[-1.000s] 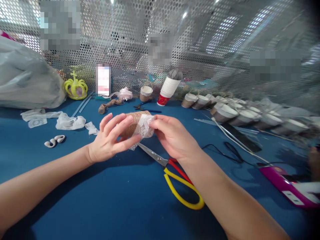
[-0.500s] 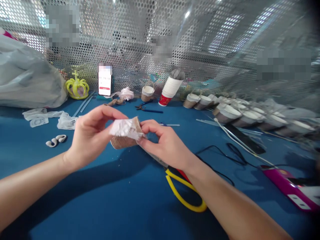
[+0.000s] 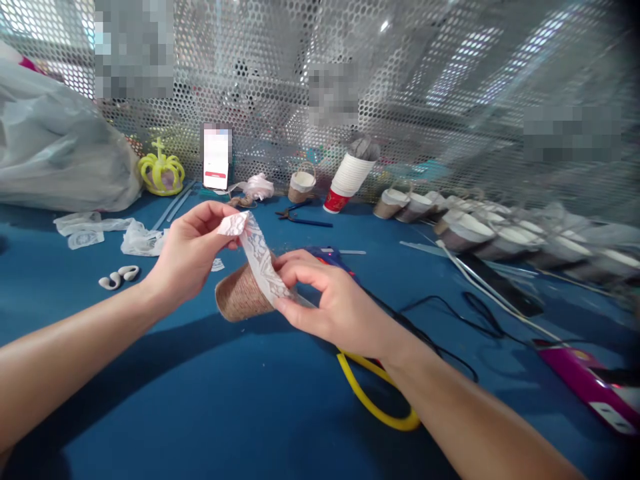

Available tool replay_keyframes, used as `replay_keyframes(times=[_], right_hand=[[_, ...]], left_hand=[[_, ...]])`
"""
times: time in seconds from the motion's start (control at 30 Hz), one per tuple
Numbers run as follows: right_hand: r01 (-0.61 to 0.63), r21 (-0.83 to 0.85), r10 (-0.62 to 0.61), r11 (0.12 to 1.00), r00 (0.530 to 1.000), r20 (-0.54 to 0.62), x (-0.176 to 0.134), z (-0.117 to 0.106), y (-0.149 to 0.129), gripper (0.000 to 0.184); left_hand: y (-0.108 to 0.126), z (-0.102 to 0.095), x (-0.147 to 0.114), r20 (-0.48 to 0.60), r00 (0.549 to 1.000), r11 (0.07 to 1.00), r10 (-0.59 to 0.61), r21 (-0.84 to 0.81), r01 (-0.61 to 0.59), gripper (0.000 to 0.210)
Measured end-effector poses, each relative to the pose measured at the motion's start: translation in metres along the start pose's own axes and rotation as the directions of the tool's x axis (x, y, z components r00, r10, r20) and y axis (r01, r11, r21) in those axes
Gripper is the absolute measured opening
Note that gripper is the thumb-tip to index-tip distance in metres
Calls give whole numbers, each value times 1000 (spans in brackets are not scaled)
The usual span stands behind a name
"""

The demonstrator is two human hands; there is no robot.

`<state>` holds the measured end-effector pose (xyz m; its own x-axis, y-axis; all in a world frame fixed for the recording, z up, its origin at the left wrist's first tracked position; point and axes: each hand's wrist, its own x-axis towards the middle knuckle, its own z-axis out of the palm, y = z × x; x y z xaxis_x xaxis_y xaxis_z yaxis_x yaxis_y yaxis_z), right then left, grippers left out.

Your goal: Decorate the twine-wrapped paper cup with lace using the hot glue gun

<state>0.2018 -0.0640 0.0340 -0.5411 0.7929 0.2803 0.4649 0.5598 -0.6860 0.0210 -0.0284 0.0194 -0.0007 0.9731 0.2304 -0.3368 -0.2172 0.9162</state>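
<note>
A twine-wrapped cup [image 3: 243,293] lies tilted on its side above the blue table, its rim toward my right hand [image 3: 320,293]. White lace ribbon [image 3: 261,257] stretches up and left from that rim. My left hand [image 3: 193,247] pinches the raised, folded end of the lace between thumb and fingers. The fingers of my right hand are closed at the cup's rim, on the lace and the cup edge; the inside of the cup is hidden. Beneath my right forearm show yellow-handled scissors [image 3: 375,400], their blades covered. Behind that hand is part of a blue glue gun [image 3: 325,255].
Several finished twine cups [image 3: 465,233] line the right rear. A stack of paper cups [image 3: 350,177], pliers [image 3: 305,219], a phone [image 3: 216,160] and a yellow crown [image 3: 161,170] stand or lie at the back. Loose lace [image 3: 140,238] lies left; a purple power strip [image 3: 583,380] and black cable [image 3: 450,347] lie right.
My left hand has drawn the lace end up and away from the cup, so the strip now stretches out and more twine shows. The cup sits slightly lower; the view has shifted a little.
</note>
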Motion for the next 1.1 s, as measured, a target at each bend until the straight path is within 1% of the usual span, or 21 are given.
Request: replay_keyframes(times=[0.13, 0.3, 0.4, 0.67, 0.97, 1.1], right_hand=[[9, -10, -9, 1000, 1000, -1, -1, 1, 1, 14], [17, -7, -17, 1000, 1000, -6, -1, 1, 1, 14], [29, -2, -29, 1000, 1000, -9, -1, 1, 0, 15], [69, 0, -69, 998, 998, 10, -3, 1, 0, 18], [114, 3, -114, 993, 993, 25, -4, 2, -5, 19], [132, 18, -133, 991, 991, 32, -4, 3, -5, 20]], left_hand=[[-2, -1, 2, -14, 999, 999, -43, -7, 43, 13], [-7, -4, 3, 12, 1000, 999, -29, -24, 30, 12], [-9, -4, 3, 13, 999, 999, -44, -18, 45, 12], [-10, -1, 2, -12, 991, 990, -135, 28, 135, 17], [-16, -2, 2, 28, 983, 981, -180, 75, 178, 24], [-18, -3, 1, 33, 974, 969, -224, 115, 218, 23]])
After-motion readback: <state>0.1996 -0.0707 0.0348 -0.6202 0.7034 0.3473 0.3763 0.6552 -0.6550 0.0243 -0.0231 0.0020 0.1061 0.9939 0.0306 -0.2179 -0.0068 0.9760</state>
